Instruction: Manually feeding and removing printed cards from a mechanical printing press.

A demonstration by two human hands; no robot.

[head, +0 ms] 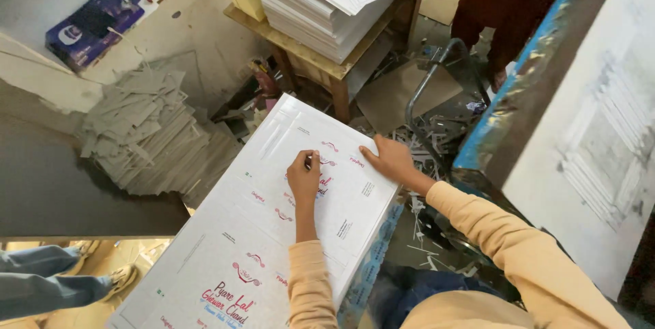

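Peach sleeves (539, 261) run off-frame; left hand (304, 177) curled, right hand (389, 160) flat on the printed sheet (232, 247), fingertips hidden.

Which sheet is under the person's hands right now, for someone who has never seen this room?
Find the wooden table stacked with plain white sheets. Just below it lies a large white printed sheet, tilted, with both hands pressing on it. Only it carries red and blue print.

Single head-worn view, steeply downward, close
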